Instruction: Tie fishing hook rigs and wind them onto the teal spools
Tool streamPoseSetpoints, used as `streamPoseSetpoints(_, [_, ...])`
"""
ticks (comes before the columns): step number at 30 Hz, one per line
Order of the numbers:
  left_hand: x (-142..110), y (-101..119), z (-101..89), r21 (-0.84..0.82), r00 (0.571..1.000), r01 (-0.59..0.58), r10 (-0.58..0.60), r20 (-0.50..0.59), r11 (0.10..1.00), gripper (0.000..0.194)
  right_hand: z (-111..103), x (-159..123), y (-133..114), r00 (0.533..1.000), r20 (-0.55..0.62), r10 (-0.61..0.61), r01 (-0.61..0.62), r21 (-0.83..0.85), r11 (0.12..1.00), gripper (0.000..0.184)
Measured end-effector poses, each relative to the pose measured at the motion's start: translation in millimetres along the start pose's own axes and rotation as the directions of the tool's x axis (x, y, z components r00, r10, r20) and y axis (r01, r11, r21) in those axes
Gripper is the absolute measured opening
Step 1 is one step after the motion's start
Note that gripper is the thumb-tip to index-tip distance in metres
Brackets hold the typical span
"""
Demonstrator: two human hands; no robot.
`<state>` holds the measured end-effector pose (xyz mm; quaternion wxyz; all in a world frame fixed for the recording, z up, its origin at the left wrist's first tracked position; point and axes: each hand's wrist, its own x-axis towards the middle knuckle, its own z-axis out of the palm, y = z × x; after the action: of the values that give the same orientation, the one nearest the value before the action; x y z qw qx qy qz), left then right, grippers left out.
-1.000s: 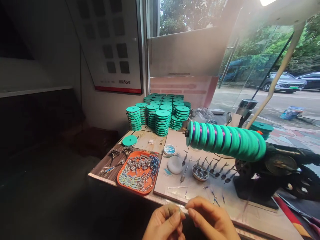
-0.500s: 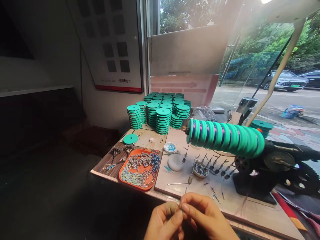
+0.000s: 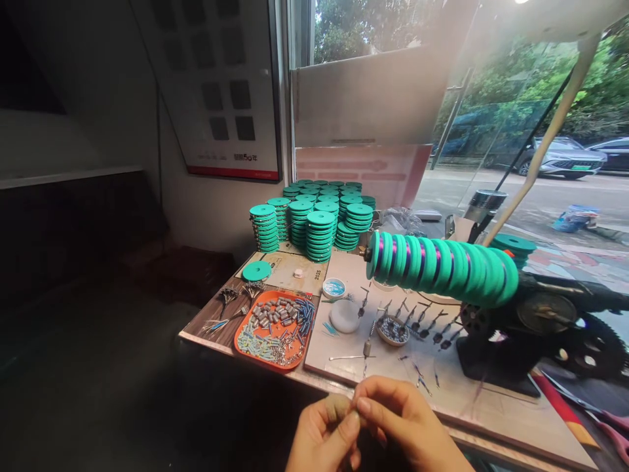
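Observation:
Low in front, at the board's near edge, my left hand (image 3: 327, 432) pinches thumb against forefinger. My right hand (image 3: 398, 419) is pinched as well, its fingertips meeting those of the left. Whatever lies between the fingertips is too small to make out. Just beyond the hands is a grey cylindrical sinker (image 3: 367, 347) with a coiled part above it; a thin strand below it points towards my fingers. A thin metal rod (image 3: 344, 358) and several small blue-tipped rig pieces (image 3: 421, 380) lie on the pale board (image 3: 319, 354) nearby.
An orange tray (image 3: 239, 341) of sinkers and small parts stands left. Behind are stacked green foam spools (image 3: 320, 229). A row of green spools (image 3: 442, 269) sits on a black geared winder (image 3: 501, 360) at right. Round dishes (image 3: 334, 288) and scissors (image 3: 614, 423) are also there.
My right hand has moved left, so its fingertips now meet the left hand's. The sinker swung right, then partly back. The view has shifted slightly.

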<state>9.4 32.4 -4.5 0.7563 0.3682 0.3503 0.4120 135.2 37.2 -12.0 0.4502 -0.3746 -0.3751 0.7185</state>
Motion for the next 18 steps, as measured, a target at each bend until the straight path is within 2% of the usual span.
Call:
streamPoseSetpoints(5, [-2.4, 6.3, 3.0, 0.067, 1.0, -0.021, 0.021, 0.006, 0.997, 0.037, 6.8, 0.0, -4.9, 0.992, 0.121, 0.027, -0.049, 0.181, 0.982, 0.028])
streamPoseSetpoints(9, [-2.1, 2.3, 0.1, 0.049, 1.0, -0.012, 0.012, 0.014, 0.999, 0.032, 8.1, 0.2, -0.7, 0.988, 0.152, 0.023, -0.068, 0.299, 0.952, 0.024])
streamPoseSetpoints(15, [1.0, -10.9, -6.9, 0.017, 0.999, 0.033, -0.033, -0.026, 0.999, 0.032, 2.0, 3.5, 12.7, 0.992, 0.125, -0.024, -0.012, 0.28, 0.96, 0.023])
streamPoseSetpoints(18, [2.4, -14.5, -8.2, 0.017, 0.999, 0.021, -0.021, -0.032, 1.0, 0.034, 6.4, 5.0, 11.4, 0.995, 0.09, -0.037, 0.014, 0.24, 0.971, 0.023])
